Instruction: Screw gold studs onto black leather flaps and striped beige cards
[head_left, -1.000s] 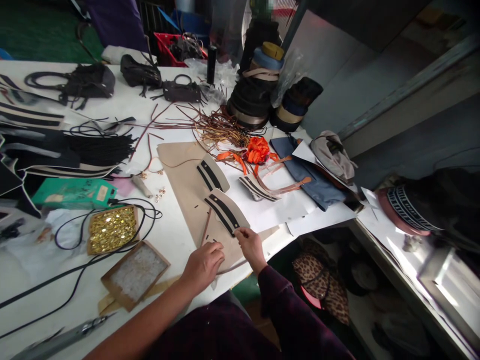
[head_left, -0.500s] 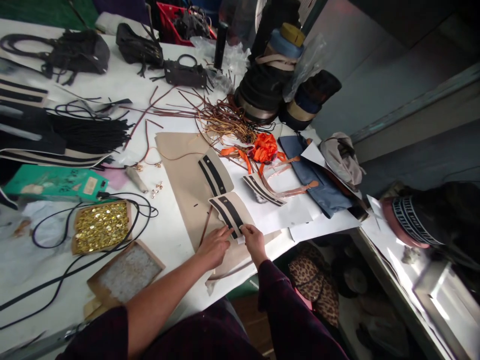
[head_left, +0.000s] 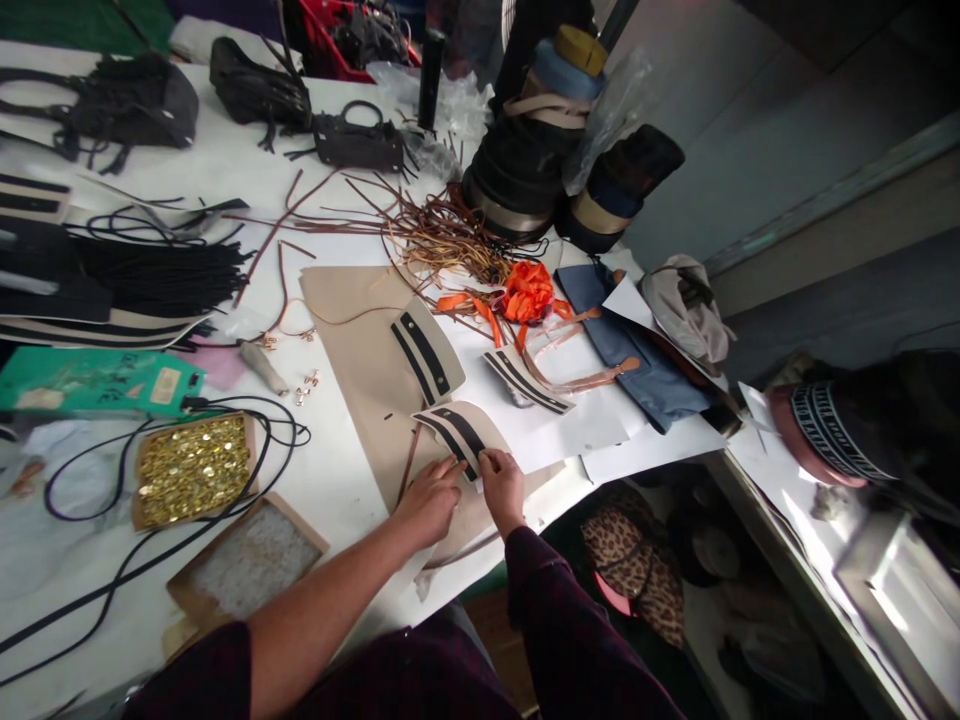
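A beige panel with black stripes (head_left: 474,428) and a small stud lies tilted at the front of the table. My right hand (head_left: 502,490) pinches its near end between thumb and fingers. At the panel's left edge, my left hand (head_left: 431,505) has its fingers bent, fingertips pressed to the black stripe; the thumb is hidden. Just behind lies a second striped panel (head_left: 427,350), on a large beige sheet (head_left: 349,340). To the right rests a third striped piece (head_left: 525,378). A thin brown strip (head_left: 409,462) lies by my left hand.
A box of gold studs (head_left: 195,470) and a box of clear small pieces (head_left: 247,560) stand left, among black cords (head_left: 300,425). Brown laces (head_left: 442,235), orange ribbon (head_left: 529,292) and a blue bag (head_left: 637,350) lie behind. Ribbon rolls (head_left: 517,170) stand at the back. The table's front edge is close.
The far end of the held panel has dropped slightly toward me, and the panel looks more bent. Both hands stay on its near end. The view has shifted a little.
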